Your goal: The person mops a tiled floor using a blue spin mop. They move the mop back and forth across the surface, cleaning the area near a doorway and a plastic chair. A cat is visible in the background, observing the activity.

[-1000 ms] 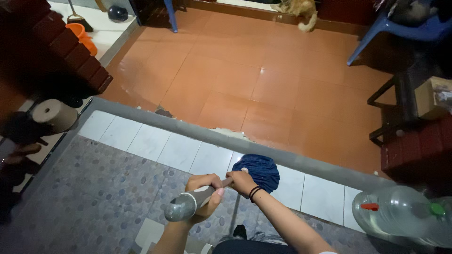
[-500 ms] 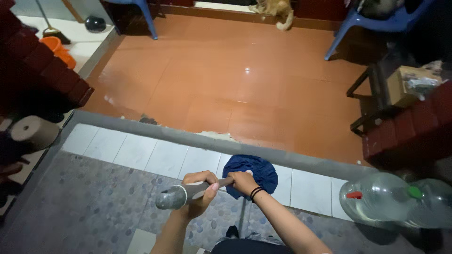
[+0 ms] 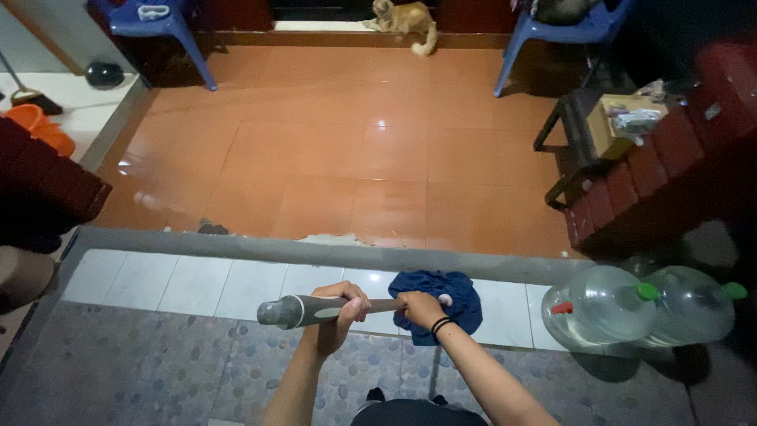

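So the mop (image 3: pixel 347 306) here has a grey handle with a rounded, bulbous cap at its left end and a lighter grey grip section, and the head (image 3: pixel 441 296) is a floppy bunch of dark blue cloth strips, kind of crumpled into a mound. It sits on the row of white glossy tiles (image 3: pixel 197 284) just near of the grey concrete curb (image 3: pixel 236 246).

Left hand (image 3: pixel 337 304) is curled tight around the grip section, fingers wrapped over the top. Right hand (image 3: pixel 420 308) is closed around the shaft further right, practically on top of the blue head, with black bands on the wrist. The head pokes out just beyond and to the right of that hand.

Nearer floor is pebble-patterned tile (image 3: pixel 142 363), bumpy-looking and grey. Past the curb it's shiny orange-red square tile (image 3: pixel 355 150) with light glare. Two big clear plastic water jugs (image 3: pixel 607 304) with green caps lie on their sides to the right, close to the mop head but not touching it. Far away there's an orange cat (image 3: pixel 402 16) and blue plastic chairs (image 3: pixel 158 20).
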